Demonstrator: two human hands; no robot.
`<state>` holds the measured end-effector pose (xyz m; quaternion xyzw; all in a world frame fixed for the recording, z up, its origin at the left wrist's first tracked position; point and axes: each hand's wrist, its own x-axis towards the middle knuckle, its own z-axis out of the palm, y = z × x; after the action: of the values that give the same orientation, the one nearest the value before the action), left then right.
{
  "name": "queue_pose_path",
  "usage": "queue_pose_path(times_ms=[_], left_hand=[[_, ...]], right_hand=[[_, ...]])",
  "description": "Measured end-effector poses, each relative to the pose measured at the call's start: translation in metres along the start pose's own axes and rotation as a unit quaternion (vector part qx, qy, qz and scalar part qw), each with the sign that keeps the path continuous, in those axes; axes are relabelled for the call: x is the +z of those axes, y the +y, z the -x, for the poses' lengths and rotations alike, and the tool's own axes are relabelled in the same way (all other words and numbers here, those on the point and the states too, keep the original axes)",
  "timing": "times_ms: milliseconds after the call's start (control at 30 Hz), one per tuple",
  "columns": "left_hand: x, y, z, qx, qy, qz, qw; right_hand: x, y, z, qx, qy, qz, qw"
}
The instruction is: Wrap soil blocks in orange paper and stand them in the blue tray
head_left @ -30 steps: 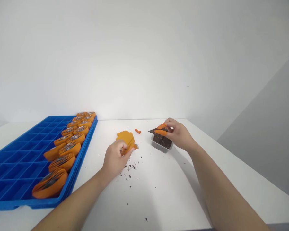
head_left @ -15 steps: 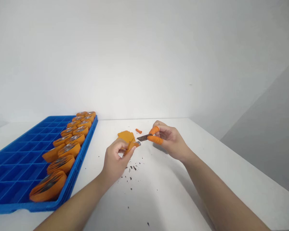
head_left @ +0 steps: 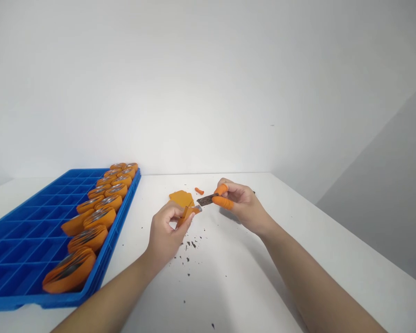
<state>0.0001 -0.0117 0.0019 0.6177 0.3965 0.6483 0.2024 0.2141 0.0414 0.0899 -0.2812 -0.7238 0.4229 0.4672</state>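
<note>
In my left hand [head_left: 164,233] is a small folded orange wrapper [head_left: 185,215], pinched between thumb and fingers, with a grey shiny edge at its right end. My right hand [head_left: 244,203] wears orange finger cots [head_left: 223,202] on thumb and forefinger. Between those two fingertips it pinches a thin, dark, rough-edged strip [head_left: 206,200]. The strip's free end points left, close to the wrapper's grey edge; whether they touch I cannot tell. Behind my left hand lie yellow-orange flat sheets [head_left: 181,198], partly hidden by it.
A blue compartment tray [head_left: 26,303] stands at the left, its right-hand columns holding several orange folded bundles [head_left: 100,217] with shiny or dark contents. Dark crumbs [head_left: 193,244] are scattered on the white table [head_left: 263,300]. A small orange piece [head_left: 199,190] lies farther back, before a white wall.
The dark strip has turned slightly, showing more of its flat face. Both hands keep their grip and have barely moved. The view has shifted a little.
</note>
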Motion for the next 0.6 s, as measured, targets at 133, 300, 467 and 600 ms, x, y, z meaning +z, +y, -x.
queue_pose_path(times_ms=[133, 300, 467, 600], left_hand=[[0.0003, -0.0006, 0.0003, 0.01, 0.002, 0.0, 1.0], [0.0008, -0.0014, 0.0007, 0.018, -0.001, -0.006, 1.0], [0.0005, -0.0008, 0.0015, 0.024, -0.001, -0.007, 1.0], [0.0008, 0.0001, 0.002, 0.014, -0.012, -0.002, 1.0]], right_hand=[[0.0023, 0.0023, 0.0005, 0.006, -0.009, -0.008, 1.0], [0.0049, 0.0022, 0.0003, 0.015, -0.021, -0.002, 1.0], [0.0052, 0.0015, 0.0011, 0.005, -0.028, 0.027, 0.999], [0.0034, 0.0023, 0.0028, -0.006, -0.037, 0.039, 0.999]])
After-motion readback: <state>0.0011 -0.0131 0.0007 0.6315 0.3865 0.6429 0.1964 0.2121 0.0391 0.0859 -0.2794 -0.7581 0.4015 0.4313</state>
